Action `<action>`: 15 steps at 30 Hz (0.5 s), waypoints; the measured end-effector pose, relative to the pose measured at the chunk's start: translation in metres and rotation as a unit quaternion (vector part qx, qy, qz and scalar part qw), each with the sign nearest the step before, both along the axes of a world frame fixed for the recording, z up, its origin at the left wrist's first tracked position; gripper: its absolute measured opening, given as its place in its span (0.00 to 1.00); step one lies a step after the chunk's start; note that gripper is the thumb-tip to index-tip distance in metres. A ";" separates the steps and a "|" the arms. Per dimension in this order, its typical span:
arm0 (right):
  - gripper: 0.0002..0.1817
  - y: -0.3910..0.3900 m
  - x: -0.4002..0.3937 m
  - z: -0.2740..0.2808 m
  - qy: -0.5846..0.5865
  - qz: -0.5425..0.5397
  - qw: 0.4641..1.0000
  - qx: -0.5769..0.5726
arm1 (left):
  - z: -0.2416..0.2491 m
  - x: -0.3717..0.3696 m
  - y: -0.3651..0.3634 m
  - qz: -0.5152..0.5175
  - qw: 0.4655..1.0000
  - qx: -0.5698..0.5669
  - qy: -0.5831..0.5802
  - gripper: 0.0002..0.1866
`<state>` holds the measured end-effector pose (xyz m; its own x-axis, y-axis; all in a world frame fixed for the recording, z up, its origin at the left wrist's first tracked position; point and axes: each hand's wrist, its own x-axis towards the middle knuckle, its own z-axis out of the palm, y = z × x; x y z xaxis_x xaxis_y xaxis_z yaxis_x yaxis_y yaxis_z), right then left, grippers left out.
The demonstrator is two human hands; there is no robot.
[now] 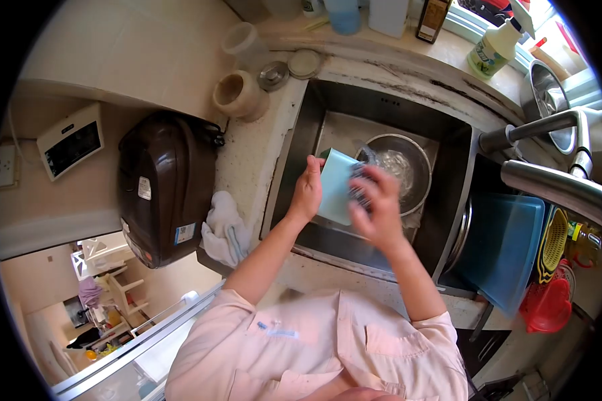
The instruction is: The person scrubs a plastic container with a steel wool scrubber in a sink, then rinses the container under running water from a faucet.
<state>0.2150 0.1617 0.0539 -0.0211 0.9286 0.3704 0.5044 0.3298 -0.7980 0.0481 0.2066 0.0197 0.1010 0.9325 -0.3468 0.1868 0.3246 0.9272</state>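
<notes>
My left hand (308, 190) grips a light blue, square-sided container (335, 190) by its left edge, fingers behind it and thumb at the top corner. It is held up over the steel sink (294, 200). Against its right side my right hand (379, 207), blurred by motion, is closed round a dark, wiry scouring pad (360, 185). Behind the hands a round metal bowl (418, 155) with water in it sits on the sink floor, partly hidden by the right hand.
A faucet (542, 130) reaches in from the right. Beside the sink stand a blue plastic board (502, 240), a yellow basket (554, 244) and a red strainer (547, 306). On the left are a brown rice cooker (164, 190), a white cloth (225, 228) and a jar (239, 95).
</notes>
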 end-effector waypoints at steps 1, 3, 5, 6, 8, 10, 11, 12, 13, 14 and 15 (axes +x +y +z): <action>0.17 -0.007 -0.015 0.006 -0.063 0.032 0.997 0.023 | 0.009 0.001 -0.001 -0.025 1.000 0.008 -0.009 0.37; 0.16 -0.007 -0.023 0.008 -0.138 0.066 0.987 0.050 | 0.018 0.002 -0.005 -0.058 0.998 0.030 0.000 0.39; 0.16 0.002 -0.025 0.006 -0.162 0.072 0.983 0.056 | 0.024 -0.001 -0.012 -0.061 0.995 0.074 -0.003 0.39; 0.15 0.012 -0.023 0.006 -0.122 0.042 0.991 0.030 | 0.027 -0.002 -0.012 -0.063 0.993 0.097 -0.006 0.39; 0.13 0.030 -0.009 0.005 -0.043 -0.018 0.998 -0.032 | 0.033 -0.002 -0.020 -0.049 0.993 0.111 -0.010 0.26; 0.13 0.046 0.016 -0.037 0.258 0.074 0.926 -0.264 | 0.036 -0.006 -0.028 -0.086 0.992 0.092 0.009 0.19; 0.15 0.047 0.023 -0.048 0.293 0.092 0.909 -0.282 | 0.044 -0.006 -0.030 -0.064 0.994 0.090 -0.015 0.11; 0.15 0.045 0.022 -0.055 0.307 0.092 0.903 -0.285 | 0.043 -0.008 -0.030 -0.047 0.995 0.079 -0.034 0.11; 0.15 0.041 0.022 -0.061 0.320 0.094 0.897 -0.289 | 0.037 -0.012 -0.029 -0.026 0.996 0.068 -0.053 0.11; 0.16 0.038 0.021 -0.067 0.335 0.096 0.890 -0.293 | 0.031 -0.016 -0.030 -0.007 0.996 0.056 -0.071 0.12; 0.16 0.038 0.022 -0.074 0.285 0.077 0.913 -0.282 | 0.024 -0.023 -0.035 0.016 0.996 0.039 -0.078 0.12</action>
